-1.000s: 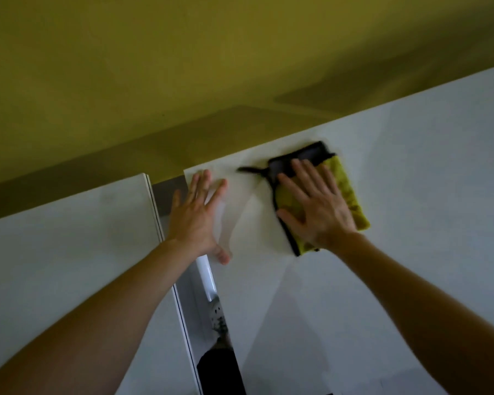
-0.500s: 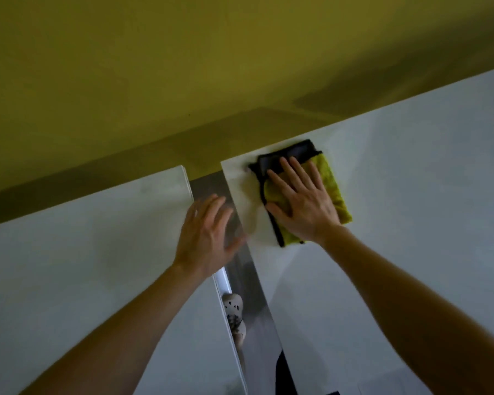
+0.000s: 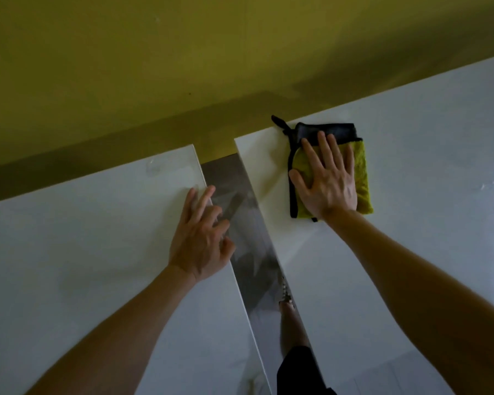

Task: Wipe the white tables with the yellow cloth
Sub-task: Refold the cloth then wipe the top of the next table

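The yellow cloth [image 3: 360,172], folded and edged in black, lay flat on the right white table [image 3: 428,201] near its far left corner, close to the olive wall [image 3: 183,67]. The right hand [image 3: 327,181] pressed down on it, palm flat and fingers straight and slightly spread. The left hand [image 3: 200,238] rested at the left white table's [image 3: 83,240] right edge, gripping nothing, its loosely bent fingers reaching over the grey gap [image 3: 240,212] between the tables.

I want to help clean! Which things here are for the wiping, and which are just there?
For the job: yellow cloth, right hand pressing it, left hand, right white table, left white table.
Just there: yellow wall, grey floor between tables, foot.
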Action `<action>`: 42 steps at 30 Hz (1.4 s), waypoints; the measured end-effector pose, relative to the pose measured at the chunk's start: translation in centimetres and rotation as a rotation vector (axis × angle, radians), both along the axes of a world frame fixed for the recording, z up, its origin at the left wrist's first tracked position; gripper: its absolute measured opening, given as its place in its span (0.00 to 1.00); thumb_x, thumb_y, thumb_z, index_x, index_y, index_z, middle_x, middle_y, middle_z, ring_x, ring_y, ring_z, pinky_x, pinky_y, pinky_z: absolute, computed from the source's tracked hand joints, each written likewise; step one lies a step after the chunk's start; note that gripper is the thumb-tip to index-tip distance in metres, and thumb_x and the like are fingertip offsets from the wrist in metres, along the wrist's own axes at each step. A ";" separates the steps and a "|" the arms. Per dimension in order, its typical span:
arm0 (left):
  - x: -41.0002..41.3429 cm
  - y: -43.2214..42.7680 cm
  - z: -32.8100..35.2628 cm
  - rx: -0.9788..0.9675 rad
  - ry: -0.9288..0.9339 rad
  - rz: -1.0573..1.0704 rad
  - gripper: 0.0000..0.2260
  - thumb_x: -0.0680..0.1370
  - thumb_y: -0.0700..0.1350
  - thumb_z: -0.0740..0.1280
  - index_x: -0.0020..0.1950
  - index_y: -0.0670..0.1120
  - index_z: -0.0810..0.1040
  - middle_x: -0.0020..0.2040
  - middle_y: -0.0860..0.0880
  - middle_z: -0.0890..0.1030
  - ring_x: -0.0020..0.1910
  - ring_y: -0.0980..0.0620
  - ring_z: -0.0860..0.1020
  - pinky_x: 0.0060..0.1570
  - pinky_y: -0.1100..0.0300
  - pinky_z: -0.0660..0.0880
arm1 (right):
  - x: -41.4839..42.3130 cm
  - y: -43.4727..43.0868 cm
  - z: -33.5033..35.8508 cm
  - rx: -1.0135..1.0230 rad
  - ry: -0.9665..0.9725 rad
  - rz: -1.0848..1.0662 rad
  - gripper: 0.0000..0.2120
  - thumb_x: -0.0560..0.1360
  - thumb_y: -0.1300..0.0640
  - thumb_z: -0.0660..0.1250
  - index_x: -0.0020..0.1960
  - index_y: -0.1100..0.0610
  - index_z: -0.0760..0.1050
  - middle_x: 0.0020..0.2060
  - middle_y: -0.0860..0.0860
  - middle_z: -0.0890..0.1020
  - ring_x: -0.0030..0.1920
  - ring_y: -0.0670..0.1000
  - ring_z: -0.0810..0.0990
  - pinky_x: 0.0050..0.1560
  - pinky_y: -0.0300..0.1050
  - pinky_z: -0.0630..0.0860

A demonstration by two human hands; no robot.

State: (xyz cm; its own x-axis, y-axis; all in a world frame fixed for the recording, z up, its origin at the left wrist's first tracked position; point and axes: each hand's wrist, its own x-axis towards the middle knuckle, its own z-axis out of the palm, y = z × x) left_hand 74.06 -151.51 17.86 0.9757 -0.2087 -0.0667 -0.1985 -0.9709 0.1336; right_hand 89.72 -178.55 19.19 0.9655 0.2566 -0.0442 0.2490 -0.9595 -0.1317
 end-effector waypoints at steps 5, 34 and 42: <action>-0.1 0.0 0.1 0.013 0.010 0.005 0.16 0.78 0.56 0.64 0.48 0.47 0.86 0.64 0.42 0.83 0.84 0.38 0.62 0.83 0.32 0.52 | -0.8 0.3 0.0 -0.026 0.010 0.089 0.37 0.85 0.28 0.47 0.88 0.44 0.51 0.88 0.53 0.50 0.88 0.55 0.45 0.86 0.67 0.45; -0.5 -0.3 -1.7 0.041 -0.009 0.321 0.43 0.80 0.61 0.62 0.87 0.36 0.56 0.88 0.34 0.50 0.88 0.34 0.46 0.83 0.31 0.51 | 2.2 10.0 0.2 -0.048 0.052 0.277 0.30 0.88 0.35 0.42 0.88 0.42 0.52 0.88 0.51 0.50 0.88 0.56 0.44 0.86 0.67 0.42; -0.4 -0.4 -1.5 0.045 -0.028 0.307 0.42 0.80 0.59 0.64 0.86 0.35 0.57 0.87 0.33 0.51 0.87 0.33 0.46 0.82 0.29 0.51 | -3.3 5.5 1.1 -0.071 0.108 0.252 0.32 0.87 0.32 0.45 0.88 0.41 0.52 0.88 0.52 0.50 0.88 0.57 0.46 0.85 0.69 0.46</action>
